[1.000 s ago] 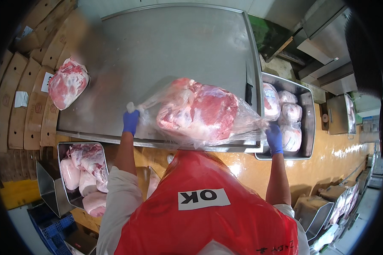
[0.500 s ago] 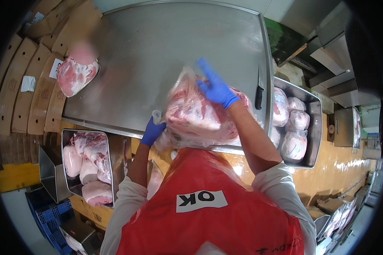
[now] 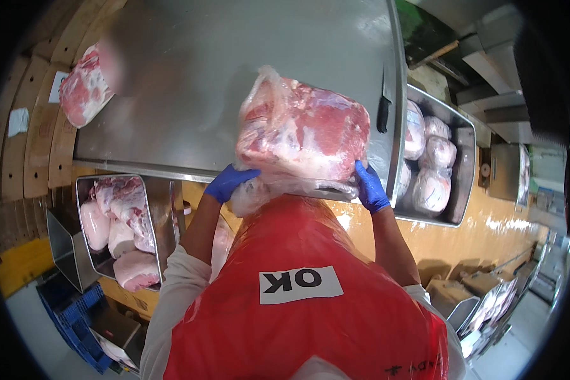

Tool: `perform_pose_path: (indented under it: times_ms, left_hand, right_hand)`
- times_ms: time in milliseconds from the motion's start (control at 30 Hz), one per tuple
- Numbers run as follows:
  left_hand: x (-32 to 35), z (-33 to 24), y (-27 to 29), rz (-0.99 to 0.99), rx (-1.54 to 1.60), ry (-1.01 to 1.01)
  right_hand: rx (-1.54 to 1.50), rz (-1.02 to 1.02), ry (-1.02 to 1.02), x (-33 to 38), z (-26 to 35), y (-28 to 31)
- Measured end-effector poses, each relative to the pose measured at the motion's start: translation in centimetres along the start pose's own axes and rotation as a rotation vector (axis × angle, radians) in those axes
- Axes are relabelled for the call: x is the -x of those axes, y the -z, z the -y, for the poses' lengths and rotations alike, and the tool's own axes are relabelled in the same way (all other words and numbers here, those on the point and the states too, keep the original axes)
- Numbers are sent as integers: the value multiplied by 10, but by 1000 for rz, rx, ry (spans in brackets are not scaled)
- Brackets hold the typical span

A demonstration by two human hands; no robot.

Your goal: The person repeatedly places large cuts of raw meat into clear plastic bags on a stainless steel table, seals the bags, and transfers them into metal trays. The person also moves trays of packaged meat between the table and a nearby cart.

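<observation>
A large block of raw meat (image 3: 326,126) lies in a clear plastic bag at the near edge of the steel table (image 3: 177,82), right in front of me. Loose plastic (image 3: 250,196) bunches at its near left corner. My left hand (image 3: 230,183), in a blue glove, has its fingers closed at that corner, against the meat and bag. At the near right corner my right hand (image 3: 372,188), also in blue, grips the bagged meat's side with the fingers up. Part of each hand's grip is hidden by plastic.
A black-handled knife (image 3: 384,111) lies by the table's right edge. Beyond it stands a metal tub (image 3: 465,171) of bagged meat. Another tub (image 3: 82,218) of meat stands lower left. Bare meat (image 3: 85,92) and cardboard boxes (image 3: 38,126) are at far left.
My right hand has come down from above the meat, where its fingers were spread, to the near right corner. The left hand remains at the near left. The view has shifted slightly.
</observation>
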State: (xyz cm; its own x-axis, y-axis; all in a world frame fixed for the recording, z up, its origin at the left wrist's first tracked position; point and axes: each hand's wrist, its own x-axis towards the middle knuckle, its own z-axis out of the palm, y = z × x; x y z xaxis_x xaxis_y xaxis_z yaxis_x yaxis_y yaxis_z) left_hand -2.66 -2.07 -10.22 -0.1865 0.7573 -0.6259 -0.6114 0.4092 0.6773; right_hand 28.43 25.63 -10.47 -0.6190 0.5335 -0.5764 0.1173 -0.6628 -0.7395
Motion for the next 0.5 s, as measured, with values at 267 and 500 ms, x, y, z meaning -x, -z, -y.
perform_pose_path:
  times_ms: [267,500]
  left_hand:
    - [-11,46,28,-348,-235,-161]
    - [3,13,-12,-169,38,-20]
  right_hand:
    - [766,-215,356,22,-24,3]
    - [165,128,-4,2,-38,1]
